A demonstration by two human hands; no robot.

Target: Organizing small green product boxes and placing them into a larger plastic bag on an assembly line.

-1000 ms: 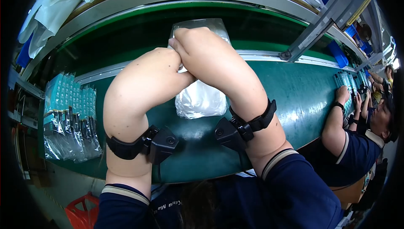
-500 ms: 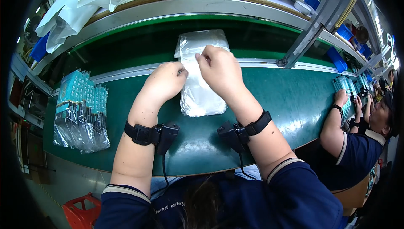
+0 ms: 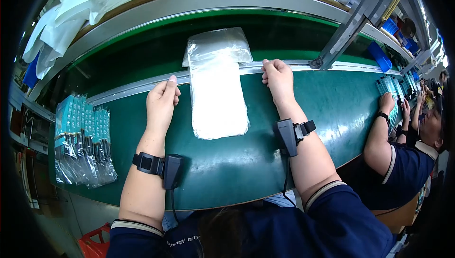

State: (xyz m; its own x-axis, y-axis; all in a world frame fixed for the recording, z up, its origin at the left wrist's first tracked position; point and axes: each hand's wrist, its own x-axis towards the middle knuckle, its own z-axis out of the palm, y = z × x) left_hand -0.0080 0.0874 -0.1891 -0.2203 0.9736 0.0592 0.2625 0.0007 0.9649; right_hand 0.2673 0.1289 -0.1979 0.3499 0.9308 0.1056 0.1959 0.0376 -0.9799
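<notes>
A: Where's the plastic?

B: Pile of clear plastic bags (image 3: 219, 104), midway between the hands. Near part flat on the green tabletop (image 3: 213, 177), glaring white; far part crosses the metal rail (image 3: 128, 89) and meets a wider clear fold beyond it. Cannot tell if that fold is a separate bundle.

A: Left hand?

B: Left hand (image 3: 162, 100) sits left of the pile, just beside it, apart from it. Fingers curled in, thumb pointing up and away from the body. Cannot tell whether anything thin is inside the curl.

A: Right?

B: Right hand (image 3: 279, 81) is right of the pile, near the rail, also apart. Thumb and forefinger drawn close, other fingers bent. Cannot tell if they pinch any film.

A: On the wrists?

B: Black strapped device (image 3: 173, 171) on the left forearm, a similar black unit (image 3: 287, 137) on the right.

A: Surroundings?

B: Far left, a row of teal-topped packets (image 3: 83, 139) in clear wrap. Far right, a co-worker (image 3: 411, 167) in a dark blue shirt, hands at similar teal packets (image 3: 389, 87).
</notes>
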